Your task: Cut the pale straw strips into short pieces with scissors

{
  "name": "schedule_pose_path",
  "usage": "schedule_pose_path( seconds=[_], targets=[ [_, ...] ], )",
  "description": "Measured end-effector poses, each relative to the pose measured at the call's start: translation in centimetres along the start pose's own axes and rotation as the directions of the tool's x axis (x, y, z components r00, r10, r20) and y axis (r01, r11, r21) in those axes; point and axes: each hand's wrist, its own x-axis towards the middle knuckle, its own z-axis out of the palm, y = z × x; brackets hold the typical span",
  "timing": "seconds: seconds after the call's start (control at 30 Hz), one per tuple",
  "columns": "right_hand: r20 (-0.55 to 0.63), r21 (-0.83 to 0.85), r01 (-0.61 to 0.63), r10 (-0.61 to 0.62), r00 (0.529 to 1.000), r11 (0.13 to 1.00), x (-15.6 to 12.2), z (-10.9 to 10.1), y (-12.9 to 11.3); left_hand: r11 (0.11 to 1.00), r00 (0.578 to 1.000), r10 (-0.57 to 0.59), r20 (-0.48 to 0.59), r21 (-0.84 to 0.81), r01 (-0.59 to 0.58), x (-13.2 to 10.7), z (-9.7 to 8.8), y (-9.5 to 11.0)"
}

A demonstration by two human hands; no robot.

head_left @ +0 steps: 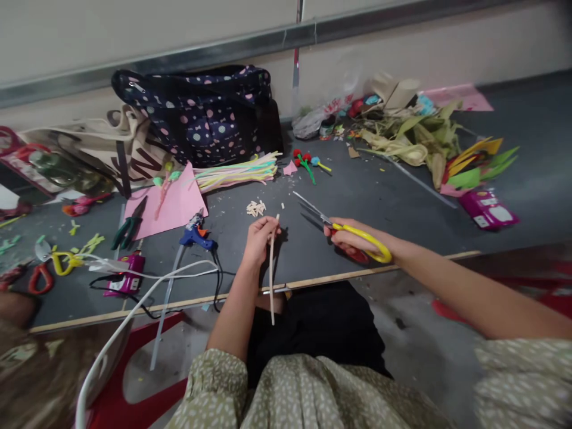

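My left hand (pixel 260 237) pinches a long pale strip (pixel 271 280) near its top end; the strip hangs down past the table's wooden front edge. My right hand (pixel 353 238) grips yellow-handled scissors (pixel 339 229), blades slightly parted and pointing up-left, a short way right of the strip. A small heap of cut pale pieces (pixel 256 208) lies on the grey table (pixel 402 202) just beyond my left hand.
A blue glue gun (pixel 195 233) with its cable, green pliers (pixel 128 225) on pink paper (pixel 176 205), pastel strips (pixel 236 171), a dotted bag (pixel 201 113), dried leaves (pixel 415 140), coloured paper leaves (pixel 480 164) and a magenta packet (pixel 488 210) crowd the table. Red stool parts show below.
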Motion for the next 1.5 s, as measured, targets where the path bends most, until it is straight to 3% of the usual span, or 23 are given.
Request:
schedule_pose_path(
  seconds=[0.13, 0.23, 0.3, 0.43, 0.53, 0.67, 0.83, 0.9, 1.1, 1.27, 1.37, 1.5],
  targets=[
    [0.126, 0.389, 0.122, -0.184, 0.975, 0.913, 2.1, -1.1, 1.8, 0.996, 0.994, 0.083, -0.067, 0.033, -0.081, 0.6, 0.6, 0.6],
    [0.139, 0.592, 0.118, -0.246, 0.959, 0.797, 3.6, -1.3, 3.3, 0.965, 0.989, 0.113, -0.097, 0.249, -0.086, 1.8, 1.2, 0.8],
    [0.12, 0.668, 0.13, -0.279, 0.953, 0.733, 4.2, -1.4, 4.1, 0.902, 0.976, 0.199, -0.094, 0.408, -0.144, 3.0, 1.4, 0.6],
    [0.062, 0.67, 0.177, -0.291, 0.955, 0.721, 4.4, -1.4, 4.7, 0.798, 0.965, 0.262, -0.019, 0.566, -0.205, 5.1, 1.3, 0.0],
    [0.076, 0.624, 0.165, -0.27, 0.96, 0.763, 4.1, -1.4, 4.4, 0.815, 0.968, 0.247, 0.048, 0.53, -0.234, 5.3, 1.3, -0.2],
    [0.073, 0.582, 0.165, -0.253, 0.965, 0.796, 3.9, -1.4, 4.2, 0.856, 0.98, 0.168, 0.104, 0.477, -0.198, 3.4, 1.7, -0.2],
    [0.113, 0.619, 0.163, -0.293, 0.95, 0.768, 3.3, -1.2, 4.6, 0.891, 0.981, 0.049, 0.186, 0.436, -0.127, -0.4, 1.9, 0.3],
    [0.114, 0.608, 0.156, -0.28, 0.953, 0.779, 2.6, -1.0, 4.6, 0.903, 0.985, 0.044, 0.166, 0.416, -0.11, -1.2, 1.7, 0.5],
    [0.068, 0.334, 0.11, -0.14, 0.988, 0.936, -0.3, -1.1, 3.4, 0.915, 0.993, 0.117, 0.016, 0.388, -0.114, -0.6, 2.1, 0.0],
    [0.046, 0.055, 0.085, -0.088, 0.995, 0.995, -1.8, -1.8, 2.4, 0.964, 0.999, 0.008, 0.039, 0.264, -0.018, 0.5, 3.7, -1.1],
    [0.01, -0.184, 0.087, -0.087, 0.996, 0.979, -2.0, -1.8, 1.9, 0.968, 0.997, 0.021, 0.072, 0.247, -0.038, 0.6, 4.0, -1.3],
    [-0.019, -0.512, 0.145, -0.18, 0.983, 0.847, -1.6, -1.7, 1.3, 0.972, 0.995, 0.011, 0.097, 0.232, -0.033, 0.4, 3.8, -1.2]
  ],
)
